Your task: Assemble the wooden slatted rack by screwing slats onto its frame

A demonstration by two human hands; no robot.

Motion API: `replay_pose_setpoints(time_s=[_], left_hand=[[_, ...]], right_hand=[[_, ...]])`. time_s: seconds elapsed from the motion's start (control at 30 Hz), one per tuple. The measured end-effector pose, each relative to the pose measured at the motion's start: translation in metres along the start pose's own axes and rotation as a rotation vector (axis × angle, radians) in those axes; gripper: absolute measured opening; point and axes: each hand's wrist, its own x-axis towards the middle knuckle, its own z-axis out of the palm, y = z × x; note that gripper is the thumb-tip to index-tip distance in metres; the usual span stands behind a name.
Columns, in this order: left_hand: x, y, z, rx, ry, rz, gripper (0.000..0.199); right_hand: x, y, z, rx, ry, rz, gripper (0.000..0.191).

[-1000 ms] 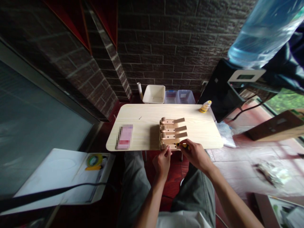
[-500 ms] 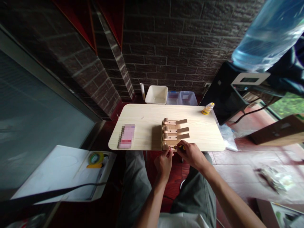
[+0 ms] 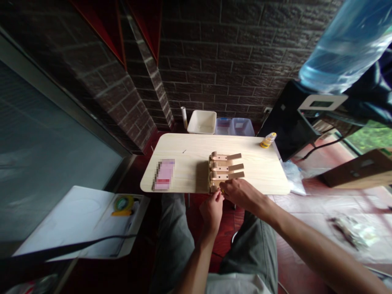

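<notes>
A: Where's the wooden rack (image 3: 222, 172)?

B: On the pale table (image 3: 260, 171), near its front edge, right of middle. Three flat arms point right.

A: Hands?

B: Left hand (image 3: 212, 210) at the rack's near left corner, fingers curled, fingertips touching the wood. Right hand (image 3: 240, 193) lies over the near edge of the rack, fingers bent in close; whether it grips anything, cannot tell.

A: Around it?

B: Pink card (image 3: 163, 174) near the table's left end, small yellow bottle (image 3: 268, 140) at the far right corner. White tub (image 3: 202, 121) beyond the table.
</notes>
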Motion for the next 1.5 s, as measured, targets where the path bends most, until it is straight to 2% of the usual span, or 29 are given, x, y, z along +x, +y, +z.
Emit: replay_pose_setpoints(time_s=[0.13, 0.37, 0.57, 0.73, 0.97, 1.13, 1.37, 1.5], left_hand=[[-0.002, -0.001, 0.002, 0.028, -0.016, -0.045, 0.023], [-0.002, -0.002, 0.004, 0.042, 0.010, -0.025, 0.023], [-0.001, -0.002, 0.007, 0.052, 0.008, -0.022, 0.022], [-0.003, -0.003, 0.009, 0.027, 0.022, -0.038, 0.020], [-0.004, -0.004, 0.012, -0.028, 0.050, -0.067, 0.022], [-0.003, -0.003, 0.011, -0.015, 0.025, -0.064, 0.023], [-0.003, 0.001, 0.005, -0.020, 0.018, -0.069, 0.023], [0.000, 0.007, -0.001, -0.009, 0.016, -0.065, 0.022]], right_hand=[[0.004, -0.001, -0.002, -0.012, -0.022, 0.018, 0.016], [0.000, 0.002, 0.001, 0.014, -0.002, 0.101, 0.022], [-0.004, -0.004, 0.001, -0.016, -0.038, 0.024, 0.016], [0.003, -0.010, -0.004, -0.036, -0.060, 0.047, 0.019], [0.005, 0.005, 0.003, 0.020, 0.006, 0.056, 0.017], [0.005, 0.013, 0.009, 0.056, 0.012, 0.057, 0.019], [0.005, 0.008, 0.002, 0.028, -0.031, 0.082, 0.023], [0.003, 0.008, -0.002, 0.003, -0.020, 0.010, 0.021]])
